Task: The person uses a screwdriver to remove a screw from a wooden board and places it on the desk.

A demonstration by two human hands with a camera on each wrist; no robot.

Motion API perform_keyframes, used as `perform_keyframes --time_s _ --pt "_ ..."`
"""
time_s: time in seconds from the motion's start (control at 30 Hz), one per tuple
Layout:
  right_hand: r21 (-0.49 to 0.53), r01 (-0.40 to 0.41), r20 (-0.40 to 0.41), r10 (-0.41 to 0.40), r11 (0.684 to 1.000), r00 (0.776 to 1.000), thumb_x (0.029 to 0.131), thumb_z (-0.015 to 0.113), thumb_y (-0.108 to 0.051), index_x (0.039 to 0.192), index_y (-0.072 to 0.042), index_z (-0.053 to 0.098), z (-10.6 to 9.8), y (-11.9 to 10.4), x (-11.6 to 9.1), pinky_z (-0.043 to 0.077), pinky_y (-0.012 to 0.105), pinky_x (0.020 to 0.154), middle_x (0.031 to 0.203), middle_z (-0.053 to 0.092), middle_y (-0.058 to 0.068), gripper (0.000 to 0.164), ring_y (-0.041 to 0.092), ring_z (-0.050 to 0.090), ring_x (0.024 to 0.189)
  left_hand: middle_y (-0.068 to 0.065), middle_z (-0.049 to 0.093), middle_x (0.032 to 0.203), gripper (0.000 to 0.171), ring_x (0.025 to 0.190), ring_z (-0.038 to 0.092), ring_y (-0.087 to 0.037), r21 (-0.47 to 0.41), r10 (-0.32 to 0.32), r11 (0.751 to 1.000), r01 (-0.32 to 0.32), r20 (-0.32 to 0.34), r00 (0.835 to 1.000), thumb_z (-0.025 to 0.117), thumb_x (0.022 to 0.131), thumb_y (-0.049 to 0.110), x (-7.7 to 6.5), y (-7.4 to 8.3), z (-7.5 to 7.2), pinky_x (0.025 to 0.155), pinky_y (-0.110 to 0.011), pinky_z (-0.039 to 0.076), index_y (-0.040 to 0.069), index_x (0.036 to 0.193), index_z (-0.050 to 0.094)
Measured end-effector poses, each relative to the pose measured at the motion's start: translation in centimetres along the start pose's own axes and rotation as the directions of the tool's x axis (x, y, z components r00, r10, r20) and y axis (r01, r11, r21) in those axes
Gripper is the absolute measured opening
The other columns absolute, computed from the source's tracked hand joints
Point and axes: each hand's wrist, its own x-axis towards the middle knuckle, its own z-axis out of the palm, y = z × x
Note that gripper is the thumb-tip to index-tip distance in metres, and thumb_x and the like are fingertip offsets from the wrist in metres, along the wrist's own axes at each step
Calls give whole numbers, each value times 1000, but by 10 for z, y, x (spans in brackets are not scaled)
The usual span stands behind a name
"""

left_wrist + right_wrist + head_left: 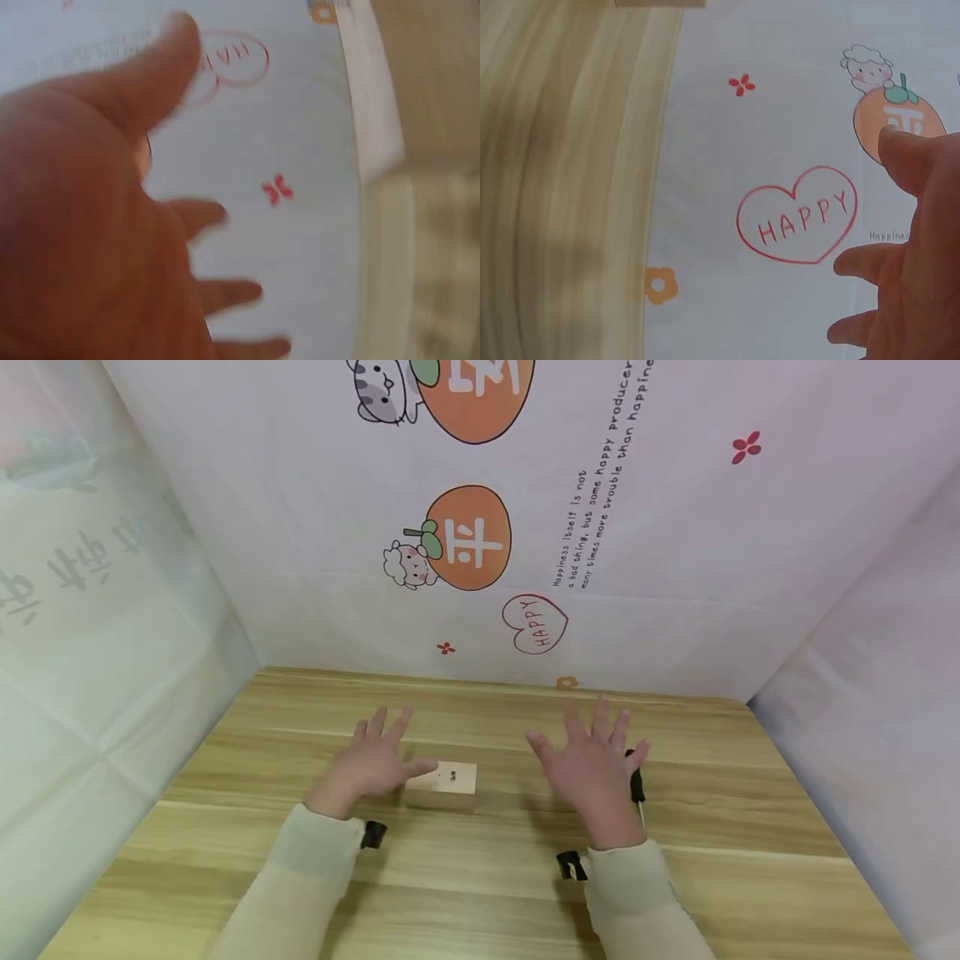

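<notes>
A pale wooden block point(463, 779) lies on the table, with dark screw-like spots on its top. My left hand point(372, 767) is held with fingers spread beside the block, its thumb overlapping the block's left part in the head view. Whether the thumb touches it I cannot tell. To the right, my right hand point(594, 772) is also spread and holds nothing. A screwdriver point(637, 786) with a black handle and thin metal shaft lies by its outer side, partly hidden by the hand and wrist. Both palms appear bare in the left wrist view and right wrist view.
The wood-grain table point(465, 893) meets a white printed sheet point(660, 635) at the back. Similar sheets hang at the left point(112, 635) and right point(870, 710). Small black pieces point(373, 835) show at both wrists.
</notes>
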Motion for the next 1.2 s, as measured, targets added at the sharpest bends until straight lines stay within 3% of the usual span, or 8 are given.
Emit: perform_keyframes --time_s 0.1,0.2,0.47,0.63,0.73,0.9,0.93,1.2 --pt "24 6 3 -6 1000 1000 85 17 -88 162 -20 13 -7 5 0 -20 77 97 162 -14 22 104 45 -27 140 -25 -1 162 100 140 22 -53 -147 121 982 -118 16 992 64 91 60 3 -22 -3 102 -72 31 21 163 6" --pt "57 5 16 -6 998 1000 86 18 -87 163 -20 10 -13 10 -1 -20 77 97 162 -15 22 102 46 -26 140 -18 0 164 98 138 30 -49 -330 193 928 -170 36 981 73 90 49 4 -38 -1 103 -66 35 26 162 11" --pt "204 7 81 -24 979 996 94 27 -78 163 -21 6 -23 28 1 -11 81 98 162 -16 19 91 49 -17 142 -14 20 161 77 141 28 -43 -717 223 692 -80 108 969 79 88 19 6 -56 18 91 -48 53 19 154 40" --pt "406 44 99 -92 913 991 101 35 -64 163 -19 9 -34 50 4 8 77 105 163 -2 23 80 52 1 144 -23 31 155 65 138 33 -44 -774 243 628 -84 92 966 74 92 15 12 -66 30 89 -44 55 9 150 45" --pt "579 -4 125 -83 815 989 101 42 -61 163 -21 12 -45 66 2 22 70 108 163 8 20 79 49 13 144 -26 37 151 58 137 36 -43 -798 229 598 -72 84 970 73 94 13 13 -67 35 88 -44 55 5 146 50" --pt "838 -176 240 -59 517 969 100 51 -55 162 -17 9 -59 102 5 28 64 109 164 5 16 85 45 15 145 -23 43 147 50 133 41 -41 -817 186 575 -38 85 979 72 93 11 14 -63 40 86 -43 56 3 140 57" --pt "854 -208 265 -55 478 963 100 52 -55 162 -16 7 -60 110 7 28 64 109 164 4 18 86 46 15 145 -22 44 147 49 131 44 -41 -819 177 572 -30 88 980 73 93 11 14 -62 40 86 -43 56 3 139 58" --pt "883 -383 411 -53 270 910 103 50 -48 162 -20 3 -60 172 16 31 64 107 162 -6 24 80 52 11 143 -24 51 139 49 109 63 -33 -820 128 572 1 90 988 72 94 15 15 -58 47 82 -43 58 4 140 58"
